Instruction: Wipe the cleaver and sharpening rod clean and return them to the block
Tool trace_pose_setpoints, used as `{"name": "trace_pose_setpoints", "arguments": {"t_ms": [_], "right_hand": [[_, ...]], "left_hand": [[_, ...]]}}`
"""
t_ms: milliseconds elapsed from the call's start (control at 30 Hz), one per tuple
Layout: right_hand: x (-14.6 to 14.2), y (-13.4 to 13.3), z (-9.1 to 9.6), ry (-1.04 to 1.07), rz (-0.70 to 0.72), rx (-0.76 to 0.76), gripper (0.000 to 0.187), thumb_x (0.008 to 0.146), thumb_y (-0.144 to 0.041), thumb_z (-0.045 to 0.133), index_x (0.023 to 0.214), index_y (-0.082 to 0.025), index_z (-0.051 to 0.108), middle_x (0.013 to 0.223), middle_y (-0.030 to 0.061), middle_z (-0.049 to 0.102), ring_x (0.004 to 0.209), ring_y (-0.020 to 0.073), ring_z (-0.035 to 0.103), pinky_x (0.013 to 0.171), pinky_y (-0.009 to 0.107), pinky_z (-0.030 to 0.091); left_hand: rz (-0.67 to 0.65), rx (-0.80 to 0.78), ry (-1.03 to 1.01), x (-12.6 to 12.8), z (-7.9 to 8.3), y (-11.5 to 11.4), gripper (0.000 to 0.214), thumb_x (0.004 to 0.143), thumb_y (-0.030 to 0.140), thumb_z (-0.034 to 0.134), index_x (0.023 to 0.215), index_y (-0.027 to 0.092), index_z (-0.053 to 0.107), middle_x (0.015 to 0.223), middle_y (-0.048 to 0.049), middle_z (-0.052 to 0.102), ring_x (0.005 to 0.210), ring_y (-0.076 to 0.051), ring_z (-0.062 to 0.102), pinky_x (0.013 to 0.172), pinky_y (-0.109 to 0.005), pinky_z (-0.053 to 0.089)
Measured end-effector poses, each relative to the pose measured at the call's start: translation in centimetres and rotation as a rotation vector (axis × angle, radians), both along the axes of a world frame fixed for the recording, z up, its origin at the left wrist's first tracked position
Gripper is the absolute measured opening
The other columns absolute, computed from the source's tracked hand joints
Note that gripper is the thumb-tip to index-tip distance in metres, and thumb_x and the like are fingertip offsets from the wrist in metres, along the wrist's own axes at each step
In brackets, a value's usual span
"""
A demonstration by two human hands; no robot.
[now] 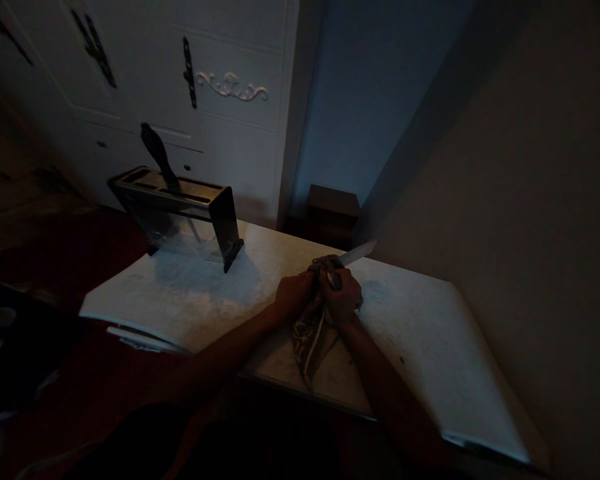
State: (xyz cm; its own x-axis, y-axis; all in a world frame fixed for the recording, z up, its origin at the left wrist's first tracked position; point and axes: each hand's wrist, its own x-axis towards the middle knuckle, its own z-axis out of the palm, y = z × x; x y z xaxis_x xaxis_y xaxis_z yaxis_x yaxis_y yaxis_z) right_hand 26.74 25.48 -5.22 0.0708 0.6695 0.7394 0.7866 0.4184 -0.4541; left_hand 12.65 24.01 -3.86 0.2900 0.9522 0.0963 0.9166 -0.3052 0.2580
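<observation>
1 knife (359,252) and 1 patterned cloth (306,339) held over a white table (405,327)

In a dim room seen from above, the left hand (296,295) is clenched on the bunched cloth, just beside the right hand (342,295), which is also clenched on the bundle. The knife's pale blade sticks out past the hands, tilted up to the right; its handle is hard to make out, so how the fingers meet it cannot be told. The cloth, brown with light markings, hangs in a point between the forearms, towards the table's near edge. Well apart on the left stands a knife block (226,223) with a see-through front, 1 black handle (156,152) rising from its slotted top. Behind are a white cabinet (245,147) with dark pulls and, in the corner, a brown box-shaped piece of furniture (333,202)
</observation>
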Motion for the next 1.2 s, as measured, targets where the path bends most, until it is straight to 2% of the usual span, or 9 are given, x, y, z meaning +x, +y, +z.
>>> {"name": "trace_pose_setpoints", "arguments": {"t_ms": [167,300,533,633,733,933,1200], "right_hand": [[0.1,-0.3,0.0,0.207,-0.063,-0.049,0.037,0.081,-0.056,0.058,0.084,-0.019,0.058,0.072,0.0023,0.063,0.065,0.0161,0.058,0.064,0.028,0.046],[0.1,-0.5,0.4,0.439,-0.056,-0.006,0.039,0.08,-0.052,0.061,0.096,-0.017,0.053,0.083,0.0034,0.062,0.074,0.0162,0.059,0.069,0.028,0.047],[0.2,0.0,1.0,0.543,-0.103,0.04,0.044,0.083,-0.047,0.06,0.11,-0.016,0.047,0.103,0.0086,0.055,0.095,0.018,0.056,0.085,0.031,0.047],[0.7,0.2,0.9,0.458,-0.061,0.129,0.037,0.085,-0.041,0.059,0.112,-0.017,0.049,0.106,0.0091,0.054,0.099,0.0189,0.055,0.09,0.034,0.047],[1.4,0.1,0.8,0.247,0.04,0.177,0.027,0.087,-0.03,0.054,0.112,-0.02,0.055,0.105,0.0081,0.055,0.101,0.0196,0.055,0.092,0.037,0.047],[1.7,-0.2,1.0,0.027,0.134,0.164,0.04,0.082,-0.018,0.055,0.12,-0.026,0.064,0.108,0.0073,0.051,0.098,0.0192,0.056,0.085,0.034,0.051],[1.8,0.1,1.0,-0.15,0.153,0.018,0.05,0.074,-0.013,0.059,0.122,-0.025,0.066,0.111,0.0087,0.052,0.094,0.0201,0.057,0.078,0.032,0.052]], "left_hand": [[0.019,-0.033,-0.028,-0.2,0.2,0.2,0.029,0.097,0.032,0.038,0.117,0.017,0.053,0.103,-0.0084,0.069,0.087,-0.024,0.068,0.068,-0.032,0.046],[0.036,-0.027,-0.074,-0.5,0.2,0.5,0.038,0.095,0.043,0.043,0.126,0.022,0.053,0.104,-0.0066,0.07,0.089,-0.024,0.068,0.069,-0.031,0.045],[0.035,-0.031,-0.073,-0.7,0.3,0.8,0.049,0.09,0.039,0.05,0.137,0.025,0.047,0.106,-0.007,0.071,0.093,-0.024,0.068,0.072,-0.031,0.045],[0.03,-0.026,-0.072,-0.6,0.3,0.8,0.05,0.092,0.04,0.048,0.14,0.027,0.045,0.107,-0.0066,0.071,0.092,-0.025,0.068,0.071,-0.032,0.045],[0.031,-0.025,-0.062,-0.5,0.3,0.7,0.048,0.094,0.042,0.044,0.14,0.028,0.044,0.106,-0.0063,0.071,0.09,-0.025,0.068,0.069,-0.032,0.045],[0.006,-0.028,-0.006,-0.4,0.2,0.6,0.047,0.098,0.04,0.035,0.141,0.024,0.041,0.104,-0.0089,0.07,0.086,-0.025,0.068,0.066,-0.032,0.044],[-0.002,-0.032,0.013,-0.4,0.5,0.4,0.046,0.098,0.039,0.035,0.142,0.025,0.037,0.103,-0.0083,0.07,0.085,-0.024,0.068,0.068,-0.032,0.045]]}}
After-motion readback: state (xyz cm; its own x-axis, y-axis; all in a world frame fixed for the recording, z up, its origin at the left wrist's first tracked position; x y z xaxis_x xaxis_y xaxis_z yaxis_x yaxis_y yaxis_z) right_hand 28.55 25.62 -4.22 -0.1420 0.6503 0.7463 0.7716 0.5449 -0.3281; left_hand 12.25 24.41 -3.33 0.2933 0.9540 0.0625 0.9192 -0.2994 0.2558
